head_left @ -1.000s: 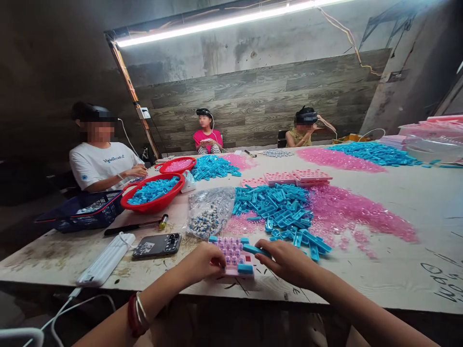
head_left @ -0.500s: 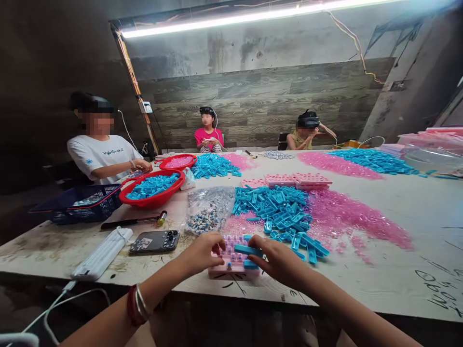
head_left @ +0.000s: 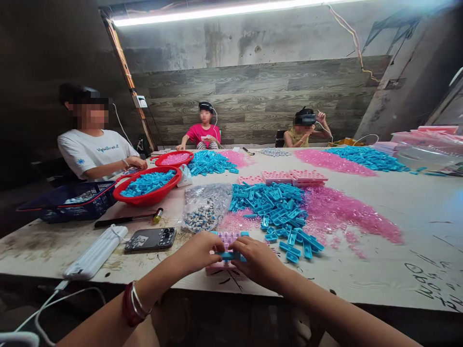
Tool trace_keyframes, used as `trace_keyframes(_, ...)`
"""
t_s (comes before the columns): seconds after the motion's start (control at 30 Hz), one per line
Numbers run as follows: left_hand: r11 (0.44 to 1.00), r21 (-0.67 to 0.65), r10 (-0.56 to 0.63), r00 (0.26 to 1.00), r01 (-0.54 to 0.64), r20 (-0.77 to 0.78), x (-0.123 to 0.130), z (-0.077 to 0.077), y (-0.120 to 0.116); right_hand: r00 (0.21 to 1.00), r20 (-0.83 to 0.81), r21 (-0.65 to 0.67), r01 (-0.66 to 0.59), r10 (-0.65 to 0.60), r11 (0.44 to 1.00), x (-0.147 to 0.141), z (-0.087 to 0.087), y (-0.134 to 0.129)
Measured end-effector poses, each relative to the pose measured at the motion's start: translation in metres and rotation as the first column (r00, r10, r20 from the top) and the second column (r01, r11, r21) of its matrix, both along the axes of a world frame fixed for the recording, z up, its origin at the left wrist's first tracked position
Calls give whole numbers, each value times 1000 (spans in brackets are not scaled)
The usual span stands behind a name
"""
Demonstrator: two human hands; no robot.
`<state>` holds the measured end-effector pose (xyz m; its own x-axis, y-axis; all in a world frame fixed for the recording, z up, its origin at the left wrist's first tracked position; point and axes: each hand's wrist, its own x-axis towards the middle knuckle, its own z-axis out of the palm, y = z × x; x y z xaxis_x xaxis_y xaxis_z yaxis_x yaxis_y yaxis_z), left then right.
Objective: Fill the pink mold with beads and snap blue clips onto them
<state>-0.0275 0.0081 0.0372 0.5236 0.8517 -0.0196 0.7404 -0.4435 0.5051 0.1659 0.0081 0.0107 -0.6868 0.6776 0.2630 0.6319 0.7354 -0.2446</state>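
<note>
Right now both my hands meet over one long blue keycap [head_left: 227,256]. My left hand [head_left: 198,251] has its thumb and fingertips closed on the left end, and my right hand [head_left: 255,258] has the other end clamped the same way. The cap lies crosswise above the near part of a pink keypad base [head_left: 215,271], which sits close to the table's front edge; whether it touches the base I cannot tell, since my fingers cover much of it. Small translucent caps fill the rows beyond, with blue caps at the two far corners.

Just past the base I have a heap of loose blue keycaps [head_left: 269,202], with pink translucent caps [head_left: 347,214] spread to its right and a stack of perforated pink plates [head_left: 277,178] behind. A clear plastic bag [head_left: 208,193] of small switches lies to the left of the heap. Near my left forearm are a smartphone [head_left: 150,239] and a white power bank [head_left: 96,253].
</note>
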Motion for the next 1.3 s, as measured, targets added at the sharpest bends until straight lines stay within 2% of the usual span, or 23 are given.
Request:
trace_keyframes(0.33,1000,-3,-2,999,1,-33,-4,-12,0,999,-1,-52,-42,42,998,4,7,2)
trace_keyframes(0.63,1000,12,-13,997,14,-71,1,-14,3,995,-76,-81,-65,59,995,4,-4,7)
trace_keyframes(0.77,999,-35,-42,997,39,-66,1,-16,10,992,-85,-100,-103,95,990,1,-5,10)
trace_keyframes(0.97,995,-89,-39,998,34,-53,3,-22,18,987,-28,-130,-159,156,979,-2,2,15)
trace_keyframes(1.3,997,-79,-17,994,8,-109,9,-15,11,972,2,-65,-234,235,970,3,-4,16)
